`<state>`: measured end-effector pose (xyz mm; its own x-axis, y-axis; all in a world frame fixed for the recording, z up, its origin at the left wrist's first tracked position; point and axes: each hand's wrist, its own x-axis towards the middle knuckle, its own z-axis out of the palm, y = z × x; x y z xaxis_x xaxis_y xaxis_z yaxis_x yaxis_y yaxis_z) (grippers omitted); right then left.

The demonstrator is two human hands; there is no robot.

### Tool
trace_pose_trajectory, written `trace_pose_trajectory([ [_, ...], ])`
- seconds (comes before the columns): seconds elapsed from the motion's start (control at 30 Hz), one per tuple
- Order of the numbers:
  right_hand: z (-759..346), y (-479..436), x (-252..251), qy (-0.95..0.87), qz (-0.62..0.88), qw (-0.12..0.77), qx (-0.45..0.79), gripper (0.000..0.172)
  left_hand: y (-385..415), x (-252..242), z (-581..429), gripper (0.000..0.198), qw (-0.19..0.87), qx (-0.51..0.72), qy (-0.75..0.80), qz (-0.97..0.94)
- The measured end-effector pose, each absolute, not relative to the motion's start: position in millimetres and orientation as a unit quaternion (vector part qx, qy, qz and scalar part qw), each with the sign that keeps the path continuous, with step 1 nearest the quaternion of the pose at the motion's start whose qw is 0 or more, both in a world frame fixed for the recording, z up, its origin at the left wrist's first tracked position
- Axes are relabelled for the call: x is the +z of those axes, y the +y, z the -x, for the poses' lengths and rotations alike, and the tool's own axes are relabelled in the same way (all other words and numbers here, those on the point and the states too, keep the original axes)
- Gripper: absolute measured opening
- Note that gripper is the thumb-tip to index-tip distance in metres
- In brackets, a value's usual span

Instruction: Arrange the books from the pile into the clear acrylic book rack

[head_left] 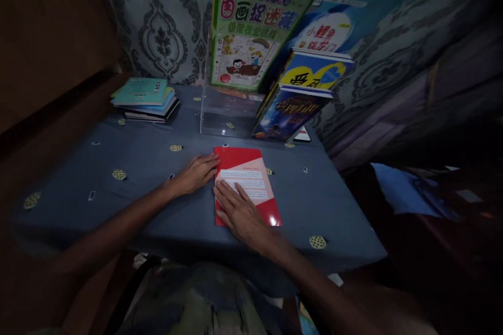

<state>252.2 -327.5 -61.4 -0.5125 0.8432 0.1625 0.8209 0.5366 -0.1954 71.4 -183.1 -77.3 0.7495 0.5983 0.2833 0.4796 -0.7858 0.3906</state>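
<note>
A thin red book [251, 165] with a pale panel and white text strips lies flat on the blue-grey tablecloth [149, 167]. My right hand [239, 212] lies flat on the book's lower left part, fingers stretched out. My left hand [196, 171] rests on the cloth at the book's left edge, fingertips touching that edge, fingers loosely extended. Neither hand holds anything.
A clear acrylic stand [228, 112] at the back holds several children's books, among them a large green one [251, 26] and a blue-and-yellow one [310, 89]. A small stack of books [145, 98] sits at the back left. The table's right edge drops off near dark clutter [408, 188].
</note>
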Motion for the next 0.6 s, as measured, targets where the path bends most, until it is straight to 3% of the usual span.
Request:
trace_pose_trajectory([
  [0.4, -286.2, -385.3, -59.4, -0.872, 0.463, 0.142, 0.07, 0.063, -194.8, -75.5, -73.0, 0.04, 0.082, 0.192, 0.297, -0.932],
  [0.6, -314.0, -391.3, -67.0, -0.844, 0.515, 0.14, 0.052, 0.08, -204.3, -70.2, -69.2, 0.038, 0.112, 0.191, 0.261, -0.939],
])
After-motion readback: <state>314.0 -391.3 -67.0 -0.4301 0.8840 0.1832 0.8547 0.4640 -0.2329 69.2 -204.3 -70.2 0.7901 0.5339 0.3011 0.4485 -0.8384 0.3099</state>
